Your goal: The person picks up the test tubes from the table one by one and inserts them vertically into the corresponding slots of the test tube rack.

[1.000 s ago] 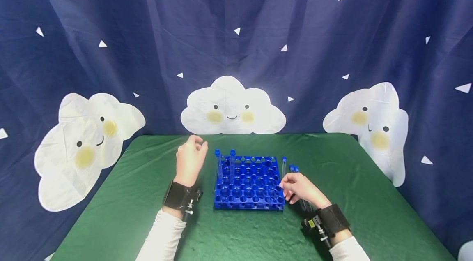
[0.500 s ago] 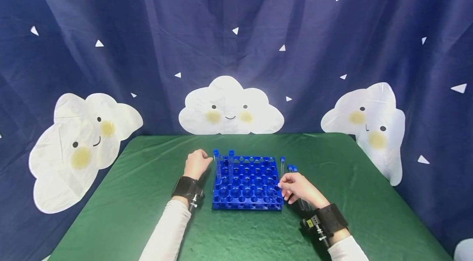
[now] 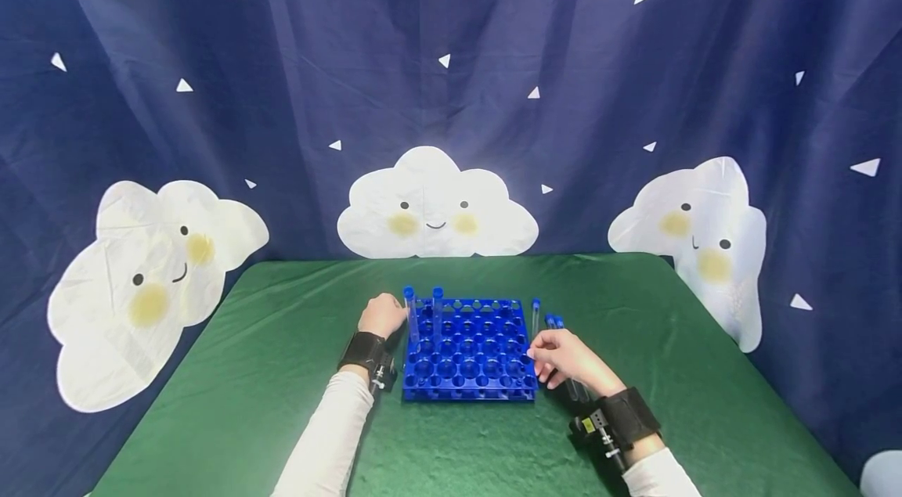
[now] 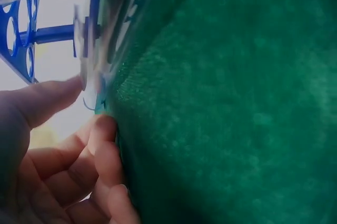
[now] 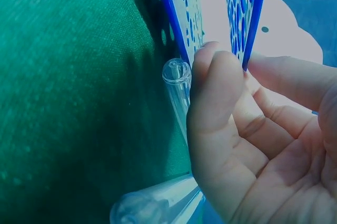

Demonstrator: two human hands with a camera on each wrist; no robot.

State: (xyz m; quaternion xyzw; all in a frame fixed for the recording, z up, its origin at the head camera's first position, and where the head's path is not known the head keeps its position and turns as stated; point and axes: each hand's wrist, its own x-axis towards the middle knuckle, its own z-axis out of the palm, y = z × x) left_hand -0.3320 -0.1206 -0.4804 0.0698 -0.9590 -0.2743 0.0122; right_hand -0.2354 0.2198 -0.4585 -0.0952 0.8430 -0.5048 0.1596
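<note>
A blue test-tube rack [image 3: 467, 350] stands mid-table on the green cloth. Two clear tubes with blue caps [image 3: 409, 315] stand upright in its back-left holes. My left hand [image 3: 383, 315] is at the rack's left side. In the left wrist view its thumb [image 4: 50, 97] and curled forefinger [image 4: 103, 125] close on the rack's [image 4: 21, 39] lower edge, beside a clear tube [image 4: 84, 34]. My right hand [image 3: 564, 360] pinches the rack's right edge [image 5: 181, 2] between thumb and fingers. Loose tubes [image 3: 546, 318] lie just beyond and under it; one open tube [image 5: 176, 76] lies against the fingers.
The green table [image 3: 282, 372] ends near a dark blue curtain with white cloud figures [image 3: 437, 207] right behind it. Black wrist straps [image 3: 362, 352] sit on both arms. Bare cloth lies on either side of the rack and in front of it.
My left hand has come down from a raised spot back-left of the rack and settled against its left side. The right hand has stayed at the right edge.
</note>
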